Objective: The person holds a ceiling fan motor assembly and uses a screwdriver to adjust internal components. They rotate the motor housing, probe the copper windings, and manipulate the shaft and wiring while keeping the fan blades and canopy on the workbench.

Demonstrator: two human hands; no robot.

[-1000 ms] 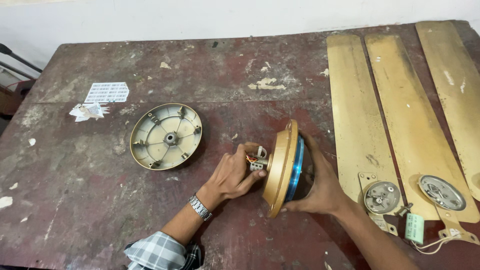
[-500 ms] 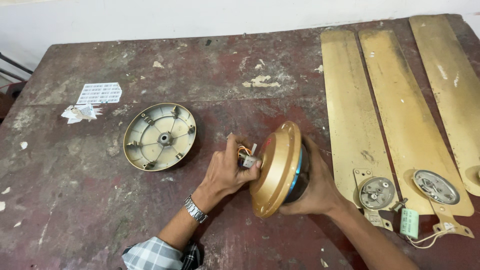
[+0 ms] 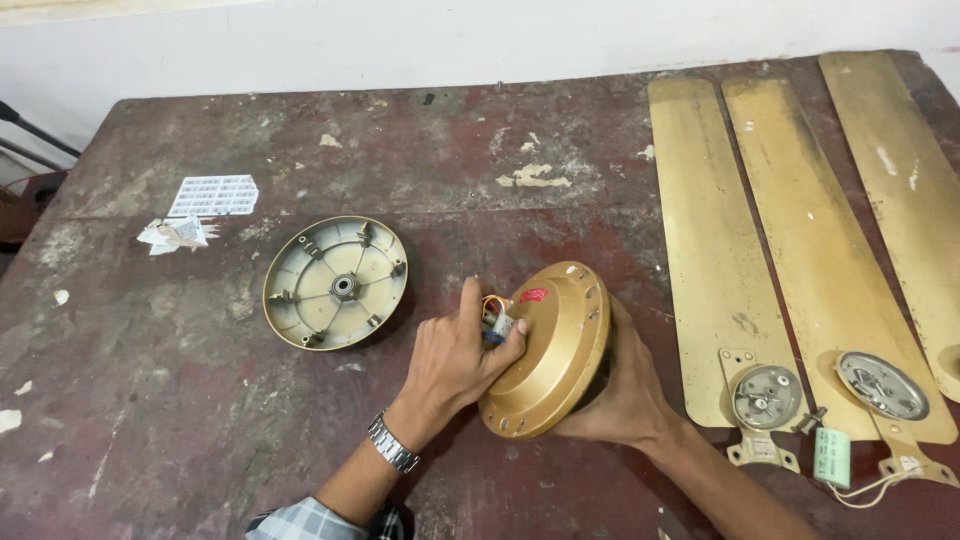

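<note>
A person is gripping a gold ceiling-fan motor housing (image 3: 548,352) on edge with both bare hands above a worn, dark red table (image 3: 150,420). The right hand (image 3: 625,395) is cupping the housing's far, hidden side, fingers wrapped around its rim. The left hand (image 3: 455,360), wearing a metal wristwatch (image 3: 392,443), is pressing against the housing's near face, its fingers closing around the central shaft and its small bundle of coloured wires (image 3: 497,318).

Just right of the right wrist, two round metal bearing plates (image 3: 767,397) are resting on the root ends of fan blades, with a pale green capacitor (image 3: 831,457) lying beside them on its wires. Left of the gripping hands, a second housing cover (image 3: 335,283) is lying open side up, ribs and centre bearing showing. Beyond the right hand, three gold fan blades (image 3: 800,230) are lying side by side toward the table's far edge. Far to the left, scraps of paper (image 3: 195,212) are lying near the corner.
</note>
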